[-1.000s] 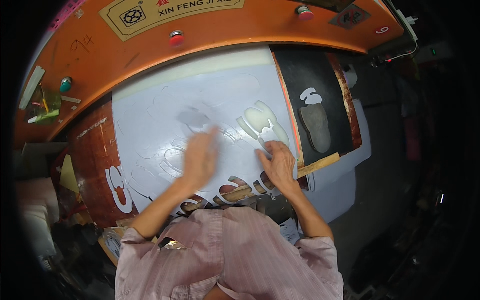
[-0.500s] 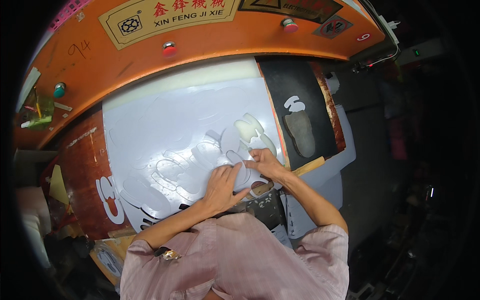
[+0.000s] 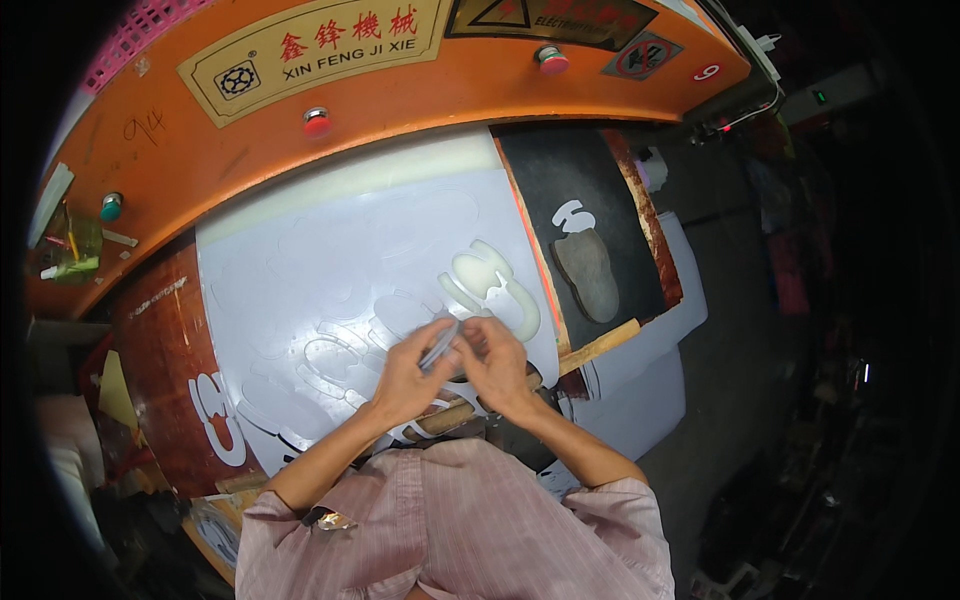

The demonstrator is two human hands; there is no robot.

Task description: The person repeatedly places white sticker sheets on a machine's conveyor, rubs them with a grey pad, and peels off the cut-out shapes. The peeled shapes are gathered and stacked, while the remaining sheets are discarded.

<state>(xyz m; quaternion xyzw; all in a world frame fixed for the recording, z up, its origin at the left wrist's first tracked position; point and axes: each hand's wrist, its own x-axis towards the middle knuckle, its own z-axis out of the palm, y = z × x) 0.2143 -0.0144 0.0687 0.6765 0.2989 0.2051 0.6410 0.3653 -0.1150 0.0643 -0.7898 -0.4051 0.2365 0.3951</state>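
In front of my chest both hands are close together over the near edge of a white sheet point(image 3: 270, 270). My left hand point(image 3: 405, 382) is closed on a small stack of thin white cut-out pieces point(image 3: 440, 346), tilted up and slightly blurred. The curled fingers of my right hand point(image 3: 497, 368) pinch at the stack's right side, partly hiding it. Curved outlines are cut all over the sheet. Beyond my right hand, a sole-shaped gap point(image 3: 522, 305) bares a pale yellowish layer. Brown pieces point(image 3: 440, 418) show below my wrists.
On a black board point(image 3: 535, 165) at the right lie a grey sole-shaped block point(image 3: 588, 275) and white cut pieces point(image 3: 574, 217). An orange machine beam point(image 3: 400, 105) with red buttons spans the far side. White curved pieces point(image 3: 218, 420) lie on a reddish board point(image 3: 165, 350) at the left.
Both hands have come together, lifting white pieces off the sheet. More of the pale layer shows through the gap. The whole view has shifted slightly.
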